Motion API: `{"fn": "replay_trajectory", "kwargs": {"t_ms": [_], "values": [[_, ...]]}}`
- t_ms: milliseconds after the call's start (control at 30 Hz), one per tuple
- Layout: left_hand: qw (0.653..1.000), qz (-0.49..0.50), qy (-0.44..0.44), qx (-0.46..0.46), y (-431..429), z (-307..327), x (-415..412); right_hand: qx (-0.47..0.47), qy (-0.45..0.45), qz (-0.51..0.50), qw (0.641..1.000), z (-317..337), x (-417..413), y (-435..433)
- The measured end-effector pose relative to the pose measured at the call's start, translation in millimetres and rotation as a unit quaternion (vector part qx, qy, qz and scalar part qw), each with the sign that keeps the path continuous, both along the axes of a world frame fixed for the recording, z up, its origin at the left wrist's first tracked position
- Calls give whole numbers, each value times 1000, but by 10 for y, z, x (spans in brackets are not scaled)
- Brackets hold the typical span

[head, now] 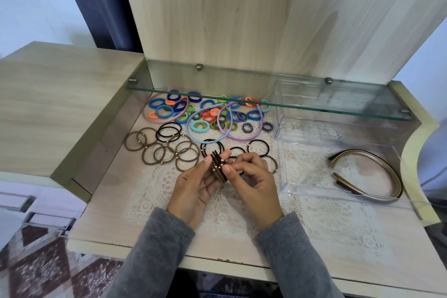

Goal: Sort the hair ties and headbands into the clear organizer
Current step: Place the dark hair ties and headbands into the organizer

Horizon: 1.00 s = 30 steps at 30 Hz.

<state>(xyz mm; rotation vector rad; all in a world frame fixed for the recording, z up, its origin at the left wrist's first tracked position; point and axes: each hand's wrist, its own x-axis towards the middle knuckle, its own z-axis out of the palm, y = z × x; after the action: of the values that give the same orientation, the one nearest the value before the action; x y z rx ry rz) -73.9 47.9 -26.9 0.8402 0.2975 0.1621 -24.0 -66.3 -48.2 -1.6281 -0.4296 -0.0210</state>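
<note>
Both hands at near centre: left hand [193,186] and right hand [251,176] pinch stack of brown hair ties [219,167] above tabletop [108,203]. Loose ties far left; clear organizer [312,162] right, gold headbands [372,174] inside.

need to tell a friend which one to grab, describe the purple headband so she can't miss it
Look under the glass shelf, in the pile of coloured hair ties. The purple headband loops there, open ends pointing back, beside a blue headband. It is the only lilac one.
</note>
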Motion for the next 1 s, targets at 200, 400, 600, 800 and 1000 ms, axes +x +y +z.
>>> {"fn": "replay_trajectory", "kwargs": {"t_ms": [200, 400, 600, 800, 1000], "values": [[1000, -8, -1, -30, 42, 7, -1, -1, 0, 15, 1000, -12, -14, 5], [993, -27, 6, -111, 77, 47, 1, -50, -26, 16, 998, -48, -28, 31], [991, -12, 3, -134, 100, 73, 6, -131, -79, 20, 988, 15, -35, 25], [985, -83, -9, -152, 218, 153, 26, -218, -168, 27, 961, 268, 75, -164], [974, -219, 46, 22, 206, 507, 258, -276, -290, -5, 916, 607, 282, -590]]}}
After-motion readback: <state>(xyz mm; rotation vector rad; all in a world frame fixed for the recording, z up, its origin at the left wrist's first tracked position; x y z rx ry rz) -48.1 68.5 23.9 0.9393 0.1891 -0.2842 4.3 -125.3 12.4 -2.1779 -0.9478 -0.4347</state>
